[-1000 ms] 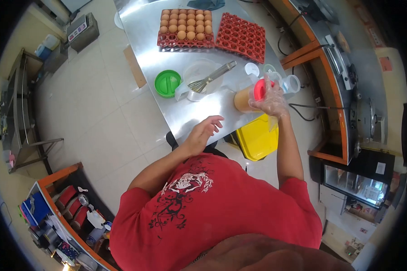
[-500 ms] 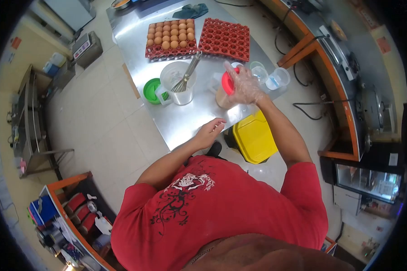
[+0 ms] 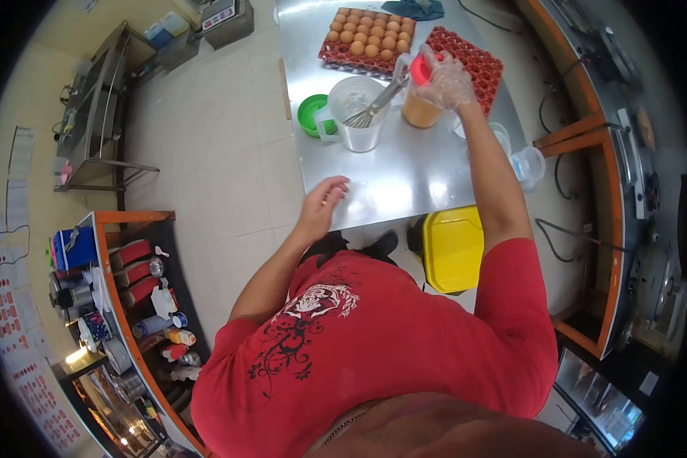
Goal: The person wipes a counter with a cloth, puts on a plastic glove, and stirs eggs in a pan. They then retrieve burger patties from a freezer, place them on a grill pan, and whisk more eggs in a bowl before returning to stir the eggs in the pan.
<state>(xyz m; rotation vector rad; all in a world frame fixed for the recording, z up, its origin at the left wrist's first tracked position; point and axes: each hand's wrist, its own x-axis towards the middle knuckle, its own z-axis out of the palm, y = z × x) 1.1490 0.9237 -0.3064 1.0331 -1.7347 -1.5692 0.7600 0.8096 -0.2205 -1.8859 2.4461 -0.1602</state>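
Right fingers (image 3: pixel 432 55): bent over the red lid (image 3: pixel 420 70), pinching its top, I think; the clear glove blurs them.
Right hand (image 3: pixel 448 85): on top of the orange-filled jug (image 3: pixel 421 114); I can't tell if the jug touches the table.
Left hand (image 3: pixel 322 202): at 7 to 8 o'clock from that jug, fingers loosely curled and close together, holding nothing, by the table's near edge.
Whisk jug (image 3: pixel 358 140): at 9 o'clock, with the whisk (image 3: pixel 364 117) leaning in it.
Green lid (image 3: pixel 310 114): farther out at 9 o'clock, lying beside the whisk jug.
Done, it seems: the orange-filled jug has its red lid on.
Not done: the green lid is off, and the whisk is not out. I can't tell how full that jug is.
Eggs (image 3: pixel 371 37): in rows in a red tray at 11 o'clock.
Second tray (image 3: pixel 484 69): red too, at 2 o'clock.
Table (image 3: pixel 404 187): shiny metal, with a dark cloth (image 3: pixel 416 9) at 12 o'clock and clear tubs (image 3: pixel 528 164) at 4.
Room: yellow bin (image 3: pixel 454 248) near 6 o'clock, orange-edged shelf (image 3: pixel 133 217) at 8, pale tile floor (image 3: pixel 213 175).
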